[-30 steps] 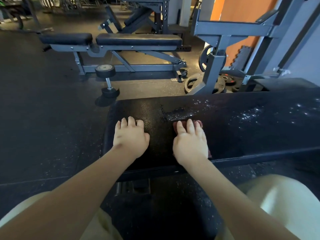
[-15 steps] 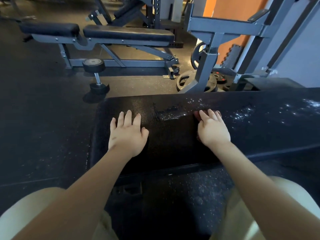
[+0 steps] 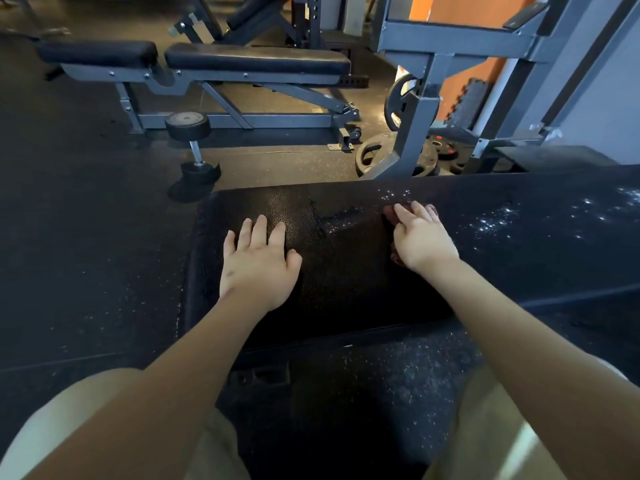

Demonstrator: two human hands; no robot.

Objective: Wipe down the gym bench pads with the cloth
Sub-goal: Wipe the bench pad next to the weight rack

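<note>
Cloth [image 3: 390,213] lies pressed under right hand [image 3: 421,242] on bench pad [image 3: 346,275].

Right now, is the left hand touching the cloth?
Apart. The head view shows the left hand flat on the bench pad, bare pad separating it from the cloth under the right hand.

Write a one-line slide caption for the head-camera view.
Left hand rests flat on the black bench pad while the right hand presses a reddish cloth beside white specks.

Bare forearms [image 3: 180,375], beige shorts [image 3: 480,428]
</note>
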